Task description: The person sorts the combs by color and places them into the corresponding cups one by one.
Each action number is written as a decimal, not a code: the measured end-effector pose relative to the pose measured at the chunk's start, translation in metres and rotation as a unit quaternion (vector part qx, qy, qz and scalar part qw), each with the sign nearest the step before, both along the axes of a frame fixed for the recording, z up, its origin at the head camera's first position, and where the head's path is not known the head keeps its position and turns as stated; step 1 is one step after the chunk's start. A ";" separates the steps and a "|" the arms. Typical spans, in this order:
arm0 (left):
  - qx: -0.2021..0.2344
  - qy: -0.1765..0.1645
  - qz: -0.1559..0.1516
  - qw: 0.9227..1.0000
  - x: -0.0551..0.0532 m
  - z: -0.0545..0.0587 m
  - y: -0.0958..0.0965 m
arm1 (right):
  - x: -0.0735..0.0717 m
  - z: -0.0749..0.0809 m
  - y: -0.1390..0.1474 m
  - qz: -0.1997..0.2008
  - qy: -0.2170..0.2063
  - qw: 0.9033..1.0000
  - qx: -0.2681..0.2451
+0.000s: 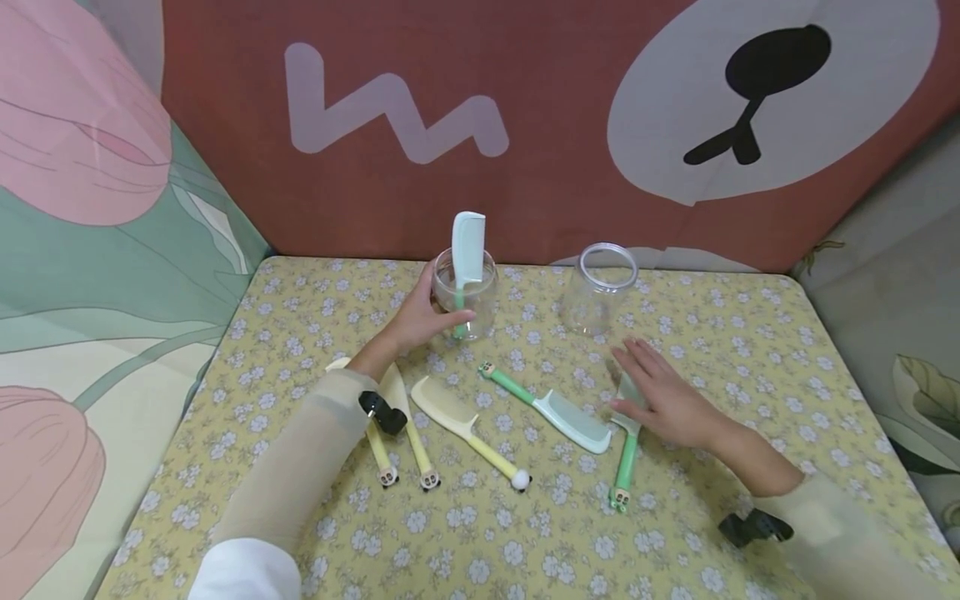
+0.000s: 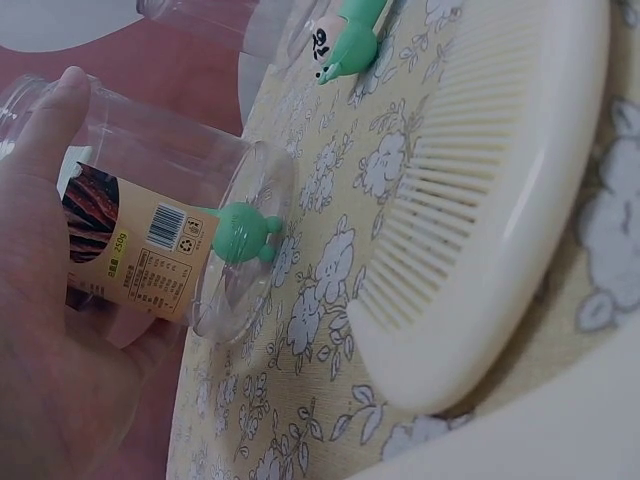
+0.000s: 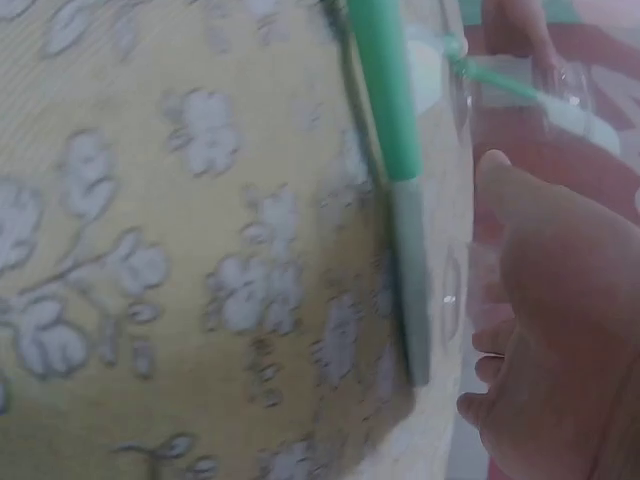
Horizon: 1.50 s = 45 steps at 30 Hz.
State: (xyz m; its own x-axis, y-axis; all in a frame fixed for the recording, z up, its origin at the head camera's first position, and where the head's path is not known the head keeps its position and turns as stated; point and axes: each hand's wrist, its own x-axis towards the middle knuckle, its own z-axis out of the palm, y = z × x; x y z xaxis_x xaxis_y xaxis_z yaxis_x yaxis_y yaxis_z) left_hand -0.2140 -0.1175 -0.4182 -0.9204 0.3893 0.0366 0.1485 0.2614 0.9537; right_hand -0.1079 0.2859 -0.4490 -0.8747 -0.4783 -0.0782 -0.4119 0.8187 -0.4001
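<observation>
Well, toothed comb (image 1: 468, 243) in clear jar (image 1: 483, 307)

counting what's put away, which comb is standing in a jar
The green-handled comb in the jar that the left hand holds: it stands handle down, while the other two green-handled combs and three yellow-handled combs lie on the table.

upright comb (image 1: 468, 246): mint, green; tablecloth (image 1: 442, 550): yellow, white-flowered; backdrop (image 1: 555, 167): brownish red

You face a red-brown backdrop (image 1: 555, 125) with a pale cartoon muzzle (image 1: 806, 133), behind a yellow floral tabletop (image 1: 435, 558); left, a green tulip-patterned panel (image 1: 82, 262); right, a greyish leaf-patterned panel (image 1: 892, 242).
</observation>
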 end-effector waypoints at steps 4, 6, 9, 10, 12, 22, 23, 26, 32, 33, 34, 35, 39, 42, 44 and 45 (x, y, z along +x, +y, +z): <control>-0.005 -0.003 0.001 1.000 0.001 0.001 0.001 | -0.001 -0.004 0.009 -0.021 -0.025 0.999 0.000; -0.010 -0.006 0.004 1.000 0.001 0.002 0.001 | -0.001 -0.007 0.013 -0.031 -0.033 0.999 -0.002; -0.012 -0.008 0.006 1.000 0.002 0.001 0.001 | -0.002 -0.009 0.018 -0.039 -0.042 0.998 -0.003; -0.011 -0.007 0.006 1.000 0.002 0.001 0.001 | -0.002 -0.009 0.019 -0.041 -0.039 0.998 -0.001; -0.009 -0.006 0.004 1.000 0.002 0.001 0.001 | -0.001 -0.008 0.019 -0.043 -0.024 0.999 0.003; -0.016 -0.002 0.010 1.000 0.001 -0.001 0.002 | -0.007 -0.002 0.015 -0.080 0.005 0.997 0.021; -0.017 -0.001 0.010 1.000 0.000 -0.001 0.002 | -0.009 -0.001 0.014 -0.088 -0.004 0.996 0.022; -0.019 -0.001 0.012 1.000 0.000 -0.001 0.003 | -0.016 0.003 0.014 -0.107 -0.044 0.993 0.022; -0.018 -0.006 0.017 1.000 0.000 -0.001 0.003 | -0.032 0.013 0.018 -0.133 -0.167 0.977 0.013; -0.018 -0.005 0.017 1.000 0.000 -0.001 0.003 | -0.033 0.014 0.019 -0.137 -0.182 0.974 0.008; -0.018 -0.004 0.017 1.000 0.000 -0.002 0.003 | -0.035 0.014 0.020 -0.140 -0.194 0.971 0.004; -0.018 -0.003 0.016 1.000 -0.001 -0.002 0.003 | -0.036 0.014 0.020 -0.144 -0.203 0.969 -0.001; -0.015 0.000 0.016 1.000 -0.001 -0.003 0.003 | -0.038 0.014 0.023 -0.157 -0.227 0.961 -0.031; -0.014 -0.004 0.020 1.000 -0.001 -0.002 0.003 | -0.038 0.014 0.023 -0.168 -0.246 0.952 -0.063; -0.016 -0.005 0.021 1.000 0.000 -0.002 0.002 | -0.037 0.013 0.023 -0.177 -0.261 0.944 -0.096; -0.016 -0.004 0.021 1.000 0.000 -0.002 0.002 | -0.037 0.012 0.023 -0.183 -0.266 0.940 -0.112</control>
State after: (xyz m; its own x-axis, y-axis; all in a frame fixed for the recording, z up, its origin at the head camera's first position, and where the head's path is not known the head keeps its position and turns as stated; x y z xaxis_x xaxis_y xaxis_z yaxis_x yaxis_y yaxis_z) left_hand -0.2141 -0.1153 -0.4197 -0.9358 0.3520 0.0163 0.1287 0.2985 0.9457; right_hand -0.1447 0.3085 -0.4368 -0.8496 -0.2103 -0.4837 0.1873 0.7371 -0.6494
